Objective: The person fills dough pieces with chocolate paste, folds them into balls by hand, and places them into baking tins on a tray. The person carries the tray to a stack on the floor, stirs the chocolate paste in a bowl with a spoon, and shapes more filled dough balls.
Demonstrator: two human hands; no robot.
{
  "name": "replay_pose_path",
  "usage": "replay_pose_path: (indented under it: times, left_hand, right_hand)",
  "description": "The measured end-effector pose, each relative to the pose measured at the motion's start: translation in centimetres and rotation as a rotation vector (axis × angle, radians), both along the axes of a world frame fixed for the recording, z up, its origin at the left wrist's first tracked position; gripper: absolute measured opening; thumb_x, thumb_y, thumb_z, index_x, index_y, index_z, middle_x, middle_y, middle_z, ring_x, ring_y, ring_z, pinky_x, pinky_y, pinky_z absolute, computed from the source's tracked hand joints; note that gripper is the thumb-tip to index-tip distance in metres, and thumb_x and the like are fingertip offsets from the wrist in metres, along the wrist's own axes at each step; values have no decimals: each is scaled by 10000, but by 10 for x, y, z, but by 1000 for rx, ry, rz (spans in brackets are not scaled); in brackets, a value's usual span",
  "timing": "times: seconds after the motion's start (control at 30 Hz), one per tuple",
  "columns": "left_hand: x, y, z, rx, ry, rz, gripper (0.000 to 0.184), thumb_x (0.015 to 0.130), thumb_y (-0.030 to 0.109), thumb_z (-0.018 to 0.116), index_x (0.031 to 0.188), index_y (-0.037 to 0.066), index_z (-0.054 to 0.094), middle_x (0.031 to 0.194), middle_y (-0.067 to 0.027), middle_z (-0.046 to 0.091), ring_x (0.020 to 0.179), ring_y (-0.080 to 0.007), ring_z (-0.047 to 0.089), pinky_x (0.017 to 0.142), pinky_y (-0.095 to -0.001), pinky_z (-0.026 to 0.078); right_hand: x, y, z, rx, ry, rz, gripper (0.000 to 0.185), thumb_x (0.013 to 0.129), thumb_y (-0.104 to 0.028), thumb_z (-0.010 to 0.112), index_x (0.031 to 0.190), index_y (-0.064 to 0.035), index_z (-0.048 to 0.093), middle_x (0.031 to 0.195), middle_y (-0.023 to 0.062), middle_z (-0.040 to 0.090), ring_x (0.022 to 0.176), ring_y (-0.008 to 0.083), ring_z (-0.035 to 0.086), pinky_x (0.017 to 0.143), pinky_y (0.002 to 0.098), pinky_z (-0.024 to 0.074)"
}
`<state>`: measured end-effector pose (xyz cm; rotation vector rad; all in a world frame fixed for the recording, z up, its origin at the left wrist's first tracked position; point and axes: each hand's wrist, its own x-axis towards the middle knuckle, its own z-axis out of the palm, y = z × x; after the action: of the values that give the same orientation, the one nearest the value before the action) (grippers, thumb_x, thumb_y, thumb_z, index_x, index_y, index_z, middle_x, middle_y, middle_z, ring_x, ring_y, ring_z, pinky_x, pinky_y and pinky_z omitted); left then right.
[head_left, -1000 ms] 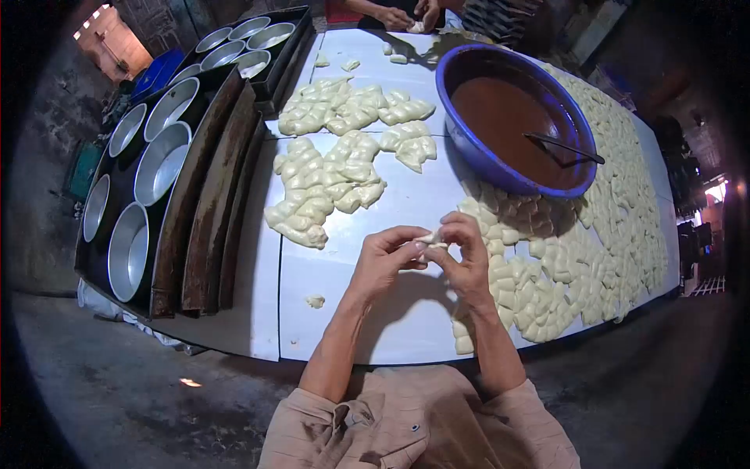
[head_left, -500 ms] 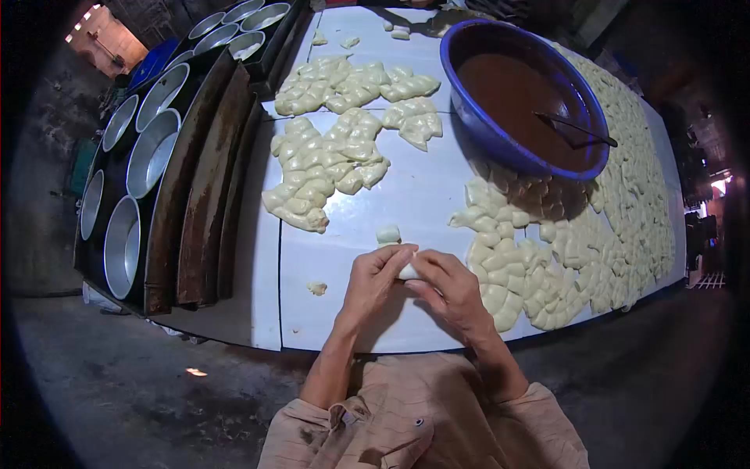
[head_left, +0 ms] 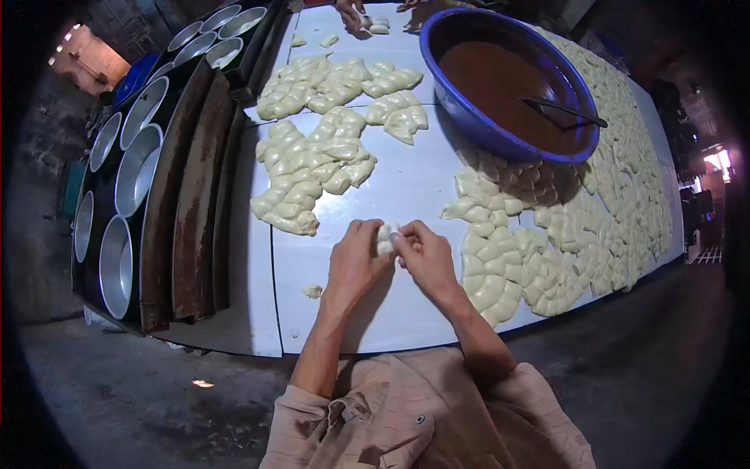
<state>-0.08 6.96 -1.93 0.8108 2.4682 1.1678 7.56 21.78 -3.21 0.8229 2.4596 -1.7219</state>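
Observation:
Between my two hands, over the white tabletop (head_left: 398, 313), is a small pale piece of dough (head_left: 384, 241). My left hand (head_left: 356, 259) curls round its left side. From the right, the fingers and thumb of my right hand (head_left: 426, 256) press on it. Part of the dough is hidden by my fingers. A tiny dough scrap (head_left: 312, 291) lies left of my left wrist. Flattened, joined dough pieces (head_left: 312, 168) spread beyond my left hand, and a larger sheet of dough pieces (head_left: 500, 266) lies right of my right hand.
A blue basin (head_left: 437, 78) of brown liquid (head_left: 492, 86), with a dark-handled utensil (head_left: 562, 112) in it, stands at the back right. Round metal pans (head_left: 117, 266) sit in dark trays along the left, beside rusty metal strips (head_left: 183, 195). Another person's hand (head_left: 351, 17) touches dough at the far edge.
My hands have moved slightly forward and left, to where a second dough piece lay, and now come together on dough there. Another person's hands have appeared at the far edge. The view has shifted slightly.

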Motion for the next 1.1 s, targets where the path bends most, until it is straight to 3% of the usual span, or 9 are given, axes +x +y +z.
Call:
replay_pose_path:
  times: [0.13,0.27,0.3,0.4,0.57,0.7,0.93,1.03,1.1]
  left_hand:
    - [15,-4,2,-79,-23,65,544,752,164,762,1249,61,566,1135,-152,586,881,-343,656,767,-429,538]
    - [20,-9,17,-102,-52,57,753,727,216,820,1387,96,478,1312,-160,523,831,-288,670,717,-401,541]
    - [21,-10,26,-190,3,82,766,731,224,824,1401,111,469,1346,-164,501,821,-285,671,706,-391,544]
    - [27,-14,43,-227,137,82,562,795,197,781,1313,133,572,1275,-129,567,778,-216,681,666,-355,549]
    - [50,22,36,20,131,-349,222,848,142,707,1070,143,686,992,-59,669,794,-252,670,669,-348,545]
    - [77,66,22,166,55,-669,257,815,75,631,1066,125,660,968,-74,654,865,-283,651,700,-390,538]
    - [93,92,-12,163,136,-884,237,776,70,628,1008,94,675,960,-67,645,866,-282,649,686,-401,539]
    - [92,89,-13,211,109,-829,207,795,97,636,997,91,678,964,-69,648,863,-278,651,675,-408,543]
    - [92,89,-9,220,116,-836,195,792,115,648,981,86,681,948,-75,647,848,-275,651,663,-408,541]
  right_hand:
    - [12,-5,3,302,99,94,338,913,-364,625,1033,-48,637,855,179,696,811,374,677,701,444,517]
    - [19,20,25,149,9,155,380,925,-392,609,1065,-42,657,859,186,698,802,407,658,709,450,511]
    - [31,30,33,71,68,38,325,950,-288,632,1091,4,655,697,85,639,593,118,583,577,285,480]
    - [86,67,51,33,44,-250,209,933,-206,656,947,2,674,659,8,577,597,43,515,553,230,445]
    - [162,56,85,569,-175,127,247,839,-213,734,843,4,616,729,123,620,620,265,607,589,354,495]
    - [173,20,58,602,-319,100,422,781,-270,756,1088,-59,557,1022,153,586,870,348,646,714,426,539]
    - [224,69,55,181,-271,-30,201,802,-109,632,974,-9,606,896,143,655,759,242,644,697,363,513]
    - [245,91,54,-405,-73,-471,152,805,-4,549,933,13,629,809,106,630,761,128,616,667,305,501]
    - [247,91,50,-341,-66,-544,119,829,-31,573,927,12,624,820,99,640,767,150,620,667,289,499]
